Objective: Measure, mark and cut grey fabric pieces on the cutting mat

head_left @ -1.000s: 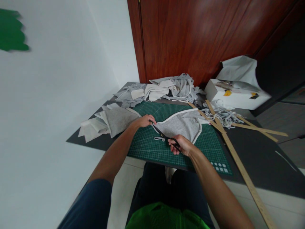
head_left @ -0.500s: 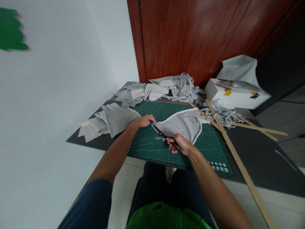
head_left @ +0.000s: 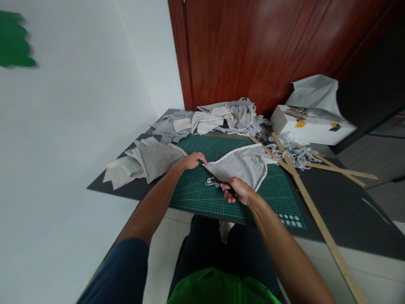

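A grey fabric piece (head_left: 242, 164) with white edging lies on a green cutting mat (head_left: 202, 196). My left hand (head_left: 193, 160) pinches its left corner against the mat. My right hand (head_left: 238, 191) grips black scissors (head_left: 215, 178), whose blades run along the fabric's lower left edge toward my left hand. A small curl of cut white trim (head_left: 209, 182) lies on the mat just below the blades.
Folded grey and white fabric pieces (head_left: 142, 162) lie left of the mat, and a heap of cloth (head_left: 215, 118) sits behind it. Long wooden rulers (head_left: 313, 215) cross on the right beside trim scraps (head_left: 294, 150) and a white box (head_left: 311, 124). A wooden door stands behind.
My right hand with the scissors has crept slightly up and left along the fabric edge. The trim curl has bunched a little. My left hand has stayed put.
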Demonstrator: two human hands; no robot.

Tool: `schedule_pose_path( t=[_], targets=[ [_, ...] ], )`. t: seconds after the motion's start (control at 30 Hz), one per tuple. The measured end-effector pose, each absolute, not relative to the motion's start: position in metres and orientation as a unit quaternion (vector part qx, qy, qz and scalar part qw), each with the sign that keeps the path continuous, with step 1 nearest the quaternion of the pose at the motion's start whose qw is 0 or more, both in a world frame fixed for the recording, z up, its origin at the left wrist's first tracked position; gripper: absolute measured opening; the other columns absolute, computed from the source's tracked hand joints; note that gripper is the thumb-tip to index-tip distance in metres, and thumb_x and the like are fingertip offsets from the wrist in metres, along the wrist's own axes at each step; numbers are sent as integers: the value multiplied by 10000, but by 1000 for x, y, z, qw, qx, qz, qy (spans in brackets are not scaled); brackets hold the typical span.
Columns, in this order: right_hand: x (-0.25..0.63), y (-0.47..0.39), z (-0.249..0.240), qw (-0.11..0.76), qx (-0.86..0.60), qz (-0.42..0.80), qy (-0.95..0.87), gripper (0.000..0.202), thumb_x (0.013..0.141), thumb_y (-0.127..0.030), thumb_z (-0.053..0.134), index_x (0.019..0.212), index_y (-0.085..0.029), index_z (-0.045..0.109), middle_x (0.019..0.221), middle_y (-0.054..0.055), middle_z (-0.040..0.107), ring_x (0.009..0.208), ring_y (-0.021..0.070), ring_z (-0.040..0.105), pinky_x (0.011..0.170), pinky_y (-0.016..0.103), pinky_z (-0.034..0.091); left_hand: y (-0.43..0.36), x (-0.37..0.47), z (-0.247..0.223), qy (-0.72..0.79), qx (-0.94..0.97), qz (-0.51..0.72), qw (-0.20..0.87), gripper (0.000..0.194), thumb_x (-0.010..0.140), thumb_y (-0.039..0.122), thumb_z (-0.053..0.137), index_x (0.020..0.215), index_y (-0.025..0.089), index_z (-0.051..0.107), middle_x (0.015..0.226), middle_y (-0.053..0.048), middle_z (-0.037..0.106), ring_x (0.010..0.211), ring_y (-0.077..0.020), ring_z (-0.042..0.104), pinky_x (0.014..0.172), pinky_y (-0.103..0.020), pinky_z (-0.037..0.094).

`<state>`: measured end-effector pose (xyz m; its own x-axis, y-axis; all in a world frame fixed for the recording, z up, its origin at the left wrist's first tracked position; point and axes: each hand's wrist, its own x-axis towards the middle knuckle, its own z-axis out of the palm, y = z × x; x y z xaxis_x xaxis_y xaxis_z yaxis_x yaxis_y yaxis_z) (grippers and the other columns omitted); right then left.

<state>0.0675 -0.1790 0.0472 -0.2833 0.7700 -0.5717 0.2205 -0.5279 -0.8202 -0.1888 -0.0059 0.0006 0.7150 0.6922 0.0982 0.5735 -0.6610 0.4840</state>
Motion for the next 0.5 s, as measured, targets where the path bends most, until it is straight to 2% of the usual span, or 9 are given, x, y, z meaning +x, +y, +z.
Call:
schedule_pose_path(
  t=[0.17,0.23,0.33,0.4,0.5],
  targets=[
    [96,-192,53,221,-553,652,-470,215,826,-243,626,627,-173,582,507,29,623,358,119,543,334,202,355,-16,-183,6,408,867,183,219,594,601,-16,462,999,208,842,1123,-40,771,1130,-198,669,1107,-367,470],
    [108,-195,53,248,-554,632,-481,205,807,-250,643,627,-174,581,516,32,625,368,128,555,343,211,369,-24,-178,12,459,833,231,205,550,606,-8,486,983,191,833,1101,-51,771,1090,-207,668,1047,-359,503],
    [117,-193,51,274,-585,580,-496,151,804,-231,635,668,-181,595,548,36,651,424,160,614,402,234,446,-38,-167,25,532,767,292,207,402,667,19,535,923,157,812,946,-55,772,908,-189,679,884,-306,542],
    [116,-187,49,253,-628,517,-524,92,809,-213,627,722,-181,629,577,47,683,493,191,672,469,251,500,-50,-156,35,558,739,289,243,301,716,54,568,889,145,797,819,-35,755,775,-168,673,747,-263,526],
    [107,-178,48,181,-688,346,-612,78,798,-181,648,816,-156,720,727,115,775,714,240,771,620,254,544,-72,-138,47,536,769,201,285,150,724,114,665,808,158,782,733,-4,739,708,-155,673,666,-233,484]
  ],
)
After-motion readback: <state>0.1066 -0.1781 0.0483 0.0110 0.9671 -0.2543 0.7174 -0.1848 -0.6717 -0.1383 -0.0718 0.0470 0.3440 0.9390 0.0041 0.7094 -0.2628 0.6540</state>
